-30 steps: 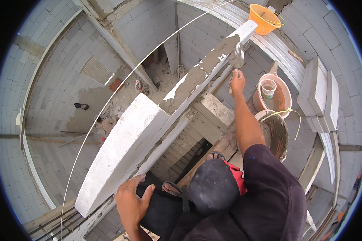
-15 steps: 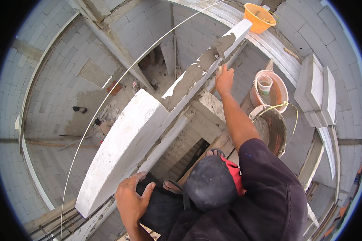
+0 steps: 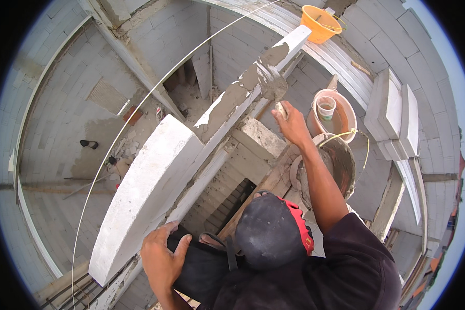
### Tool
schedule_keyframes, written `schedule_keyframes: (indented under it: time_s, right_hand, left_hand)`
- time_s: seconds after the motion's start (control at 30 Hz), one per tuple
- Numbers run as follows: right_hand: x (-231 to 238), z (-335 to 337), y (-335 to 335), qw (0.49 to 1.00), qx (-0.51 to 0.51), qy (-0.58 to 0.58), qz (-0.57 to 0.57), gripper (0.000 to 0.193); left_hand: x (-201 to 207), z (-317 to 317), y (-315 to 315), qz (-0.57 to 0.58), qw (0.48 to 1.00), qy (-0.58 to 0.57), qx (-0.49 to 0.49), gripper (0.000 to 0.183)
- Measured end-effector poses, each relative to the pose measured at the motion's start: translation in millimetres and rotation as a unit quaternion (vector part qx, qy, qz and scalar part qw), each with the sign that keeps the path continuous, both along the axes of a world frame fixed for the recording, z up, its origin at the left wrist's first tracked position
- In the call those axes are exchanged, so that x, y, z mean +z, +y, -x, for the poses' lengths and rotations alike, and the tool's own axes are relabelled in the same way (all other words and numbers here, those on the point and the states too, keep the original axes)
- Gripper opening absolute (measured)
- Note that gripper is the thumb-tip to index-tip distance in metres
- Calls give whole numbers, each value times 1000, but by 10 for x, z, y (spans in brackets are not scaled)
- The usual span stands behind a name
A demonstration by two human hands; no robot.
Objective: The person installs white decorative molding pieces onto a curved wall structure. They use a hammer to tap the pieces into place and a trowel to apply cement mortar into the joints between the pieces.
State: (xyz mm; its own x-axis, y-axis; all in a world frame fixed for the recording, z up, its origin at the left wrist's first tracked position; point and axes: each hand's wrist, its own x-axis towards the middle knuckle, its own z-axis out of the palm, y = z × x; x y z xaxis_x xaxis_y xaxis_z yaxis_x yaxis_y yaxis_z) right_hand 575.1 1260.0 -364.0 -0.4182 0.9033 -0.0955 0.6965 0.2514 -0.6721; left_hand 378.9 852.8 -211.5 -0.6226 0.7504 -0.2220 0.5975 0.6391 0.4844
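Note:
My right hand (image 3: 292,125) is closed round the handle of a trowel (image 3: 272,82). The trowel's blade, smeared with mortar, is at the near side of a narrow white block wall. Grey wet mortar (image 3: 227,105) lies in an uneven layer along the wall's top, with white showing at its edges. Nearer me, a large white block (image 3: 145,178) stands on the same wall, left of the mortar strip. My left hand (image 3: 161,257) rests by my knee beside this block, thumb and fingers apart, holding nothing.
On the right stand a mortar bucket (image 3: 350,178) with a yellow handle and a pale tub (image 3: 315,123) holding a small cup (image 3: 326,107). An orange bucket (image 3: 320,25) and stacked white blocks (image 3: 385,106) are farther off. A thin cable (image 3: 157,86) arcs across the left, above a lower floor.
My right hand has drawn the trowel back from the wall's top toward me, and its blade now shows broadside. The view has shifted slightly; my left hand keeps its place by the knee.

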Motion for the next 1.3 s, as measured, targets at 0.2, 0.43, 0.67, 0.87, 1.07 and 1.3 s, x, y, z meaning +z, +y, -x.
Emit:
schedule_keyframes:
  time_s: [0.2, 0.43, 0.67, 0.87, 1.07, 1.3]
  right_hand:
    - [130, -594, 1642, 964, 176, -184, -73, 47]
    - [109, -582, 2844, 976, 91, -196, 9, 41]
    - [-238, -453, 3133, 979, -103, -11, 178, 32]
    - [77, -796, 2739, 964, -85, -222, 117, 33]
    - [1529, -1377, 665, 990, -36, -98, 91, 35]
    - [2266, -2196, -1018, 937, -68, -321, 123, 39]
  left_hand:
    - [18, -51, 119, 4, 1000, -4, 21, 42]
    - [9, -27, 255, 56, 998, 8, 37, 43]
    - [-82, -47, 477, 72, 997, 3, 34, 41]
    - [-55, -38, 529, 61, 998, -20, 8, 41]
    - [-36, 8, 237, 26, 1000, -3, -17, 40]
    - [-149, 42, 112, 16, 997, -19, -68, 37]
